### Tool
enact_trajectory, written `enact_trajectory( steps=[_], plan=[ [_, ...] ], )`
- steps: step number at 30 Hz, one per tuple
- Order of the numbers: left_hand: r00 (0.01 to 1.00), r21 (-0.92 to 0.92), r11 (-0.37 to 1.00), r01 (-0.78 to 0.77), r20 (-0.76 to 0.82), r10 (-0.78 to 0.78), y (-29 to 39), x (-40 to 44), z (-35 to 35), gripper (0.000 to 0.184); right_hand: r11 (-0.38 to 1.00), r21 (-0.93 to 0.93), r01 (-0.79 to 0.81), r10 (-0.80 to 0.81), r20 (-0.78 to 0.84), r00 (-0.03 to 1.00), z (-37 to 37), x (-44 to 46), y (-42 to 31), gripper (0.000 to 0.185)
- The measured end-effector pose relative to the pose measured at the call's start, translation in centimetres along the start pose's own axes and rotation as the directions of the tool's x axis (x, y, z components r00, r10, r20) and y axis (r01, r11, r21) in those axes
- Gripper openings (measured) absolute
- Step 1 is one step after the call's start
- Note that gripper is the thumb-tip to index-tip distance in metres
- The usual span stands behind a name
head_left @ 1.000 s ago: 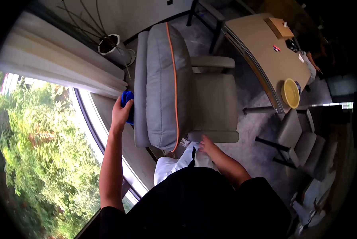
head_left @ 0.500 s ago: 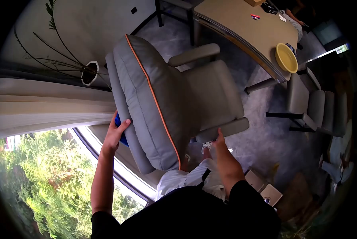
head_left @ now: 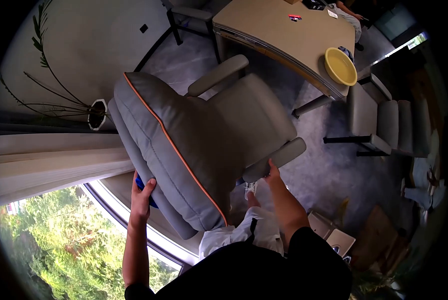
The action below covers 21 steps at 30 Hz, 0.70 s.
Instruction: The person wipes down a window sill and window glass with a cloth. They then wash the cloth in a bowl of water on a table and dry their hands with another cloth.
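A grey office armchair (head_left: 184, 135) with orange piping along its padded backrest stands right in front of me. At the rear side of the backrest, my left hand (head_left: 143, 192) is closed on a blue cloth (head_left: 139, 182), thumb over the backrest's edge. Most of the cloth is hidden behind the hand and the chair. My right hand (head_left: 272, 172) grips the chair's near armrest (head_left: 279, 159), its thumb up along the outer side and its other fingers out of sight underneath.
A potted plant (head_left: 97, 115) and a curtain (head_left: 59, 155) are at left, beside the window. Beyond the chair is a table (head_left: 284, 40) with a yellow basin (head_left: 340, 67). Another grey chair (head_left: 362, 110) stands at right, boxes (head_left: 334, 232) lie near my feet, and a person sits far off.
The armchair has turned slightly, its backrest shifting left and lower in view. Both hands keep their places on it. The whole view has shifted too.
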<state>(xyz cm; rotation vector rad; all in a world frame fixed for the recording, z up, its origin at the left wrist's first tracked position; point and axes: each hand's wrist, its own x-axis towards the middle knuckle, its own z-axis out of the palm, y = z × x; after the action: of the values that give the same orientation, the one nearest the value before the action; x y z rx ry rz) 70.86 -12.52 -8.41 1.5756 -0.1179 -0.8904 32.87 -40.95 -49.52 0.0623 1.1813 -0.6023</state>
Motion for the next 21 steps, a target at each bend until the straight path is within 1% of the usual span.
enact_trajectory(
  steps=[1, 2, 3, 4, 5, 6, 7, 9, 10, 11, 12, 13, 17, 20, 21],
  plan=[
    [1.000, -0.010, 1.000, 0.008, 0.000, -0.008, 0.4, -0.6, 1.8, 0.076, 1.000, 0.005, 0.005, -0.005, -0.005, 1.000, 0.9, -0.4, -1.8, 0.060],
    [1.000, -0.009, 1.000, -0.002, 0.016, 0.002, 0.5, -0.8, 3.7, 0.076, 0.996, -0.084, 0.013, -0.018, -0.052, 0.998, 1.9, -0.2, -4.1, 0.062],
    [1.000, -0.009, 1.000, -0.010, -0.012, 0.010, 0.4, -1.1, 5.6, 0.076, 0.985, -0.172, 0.015, -0.033, -0.102, 0.994, 2.4, 0.1, -6.1, 0.064],
    [0.999, -0.009, 1.000, -0.017, -0.045, 0.017, 0.2, -1.4, 7.6, 0.076, 0.985, -0.171, 0.016, -0.034, -0.104, 0.994, 2.2, 1.4, -8.1, 0.064],
    [0.998, -0.024, 0.999, -0.024, -0.065, 0.022, 0.0, -1.8, 9.3, 0.077, 0.983, -0.180, 0.022, -0.036, -0.072, 0.997, 1.8, 3.5, -10.3, 0.069],
    [0.999, -0.036, 0.999, 0.003, -0.054, -0.005, 0.1, -2.1, 10.9, 0.079, 0.982, -0.188, 0.019, -0.027, -0.044, 0.999, 1.2, 5.0, -12.0, 0.075],
    [0.997, -0.038, 0.999, 0.018, -0.072, -0.020, -0.1, -2.4, 12.4, 0.080, 0.982, -0.190, 0.010, -0.018, -0.040, 0.999, 1.6, 5.5, -13.8, 0.075],
    [0.992, -0.058, 0.997, 0.043, -0.120, -0.050, -1.3, -2.6, 15.0, 0.082, 0.967, -0.254, -0.029, 0.004, -0.096, 0.995, 2.6, 6.9, -17.4, 0.085],
    [0.991, -0.079, 0.996, 0.036, -0.127, -0.046, -1.7, -2.7, 16.3, 0.084, 0.964, -0.262, -0.035, 0.011, -0.092, 0.996, 2.7, 7.8, -19.0, 0.085],
    [0.989, -0.068, 0.997, 0.034, -0.140, -0.044, -1.9, -2.8, 18.0, 0.078, 0.955, -0.293, -0.035, 0.014, -0.073, 0.997, 2.9, 8.9, -20.8, 0.086],
    [0.987, -0.056, 0.998, 0.040, -0.154, -0.049, -1.8, -3.4, 19.4, 0.072, 0.945, -0.324, -0.038, 0.020, -0.061, 0.998, 2.6, 9.6, -22.1, 0.087],
    [0.986, -0.069, 0.996, 0.050, -0.158, -0.060, -1.9, -3.6, 20.5, 0.074, 0.943, -0.330, -0.045, 0.027, -0.061, 0.998, 2.6, 10.3, -23.3, 0.087],
    [0.983, -0.088, 0.996, -0.005, -0.182, -0.011, -3.1, -4.7, 24.6, 0.078, 0.936, -0.344, -0.072, 0.080, 0.009, 0.997, 2.7, 12.6, -27.7, 0.087],
    [0.981, -0.104, 0.994, 0.018, -0.192, -0.038, -3.7, -5.3, 26.2, 0.078, 0.920, -0.386, -0.069, 0.063, -0.028, 0.998, 3.0, 11.9, -29.3, 0.088],
    [0.980, -0.100, 0.995, 0.004, -0.198, -0.023, -3.8, -5.4, 26.4, 0.078, 0.918, -0.391, -0.061, 0.034, -0.077, 0.996, 3.4, 11.5, -29.5, 0.089]
  ],
)
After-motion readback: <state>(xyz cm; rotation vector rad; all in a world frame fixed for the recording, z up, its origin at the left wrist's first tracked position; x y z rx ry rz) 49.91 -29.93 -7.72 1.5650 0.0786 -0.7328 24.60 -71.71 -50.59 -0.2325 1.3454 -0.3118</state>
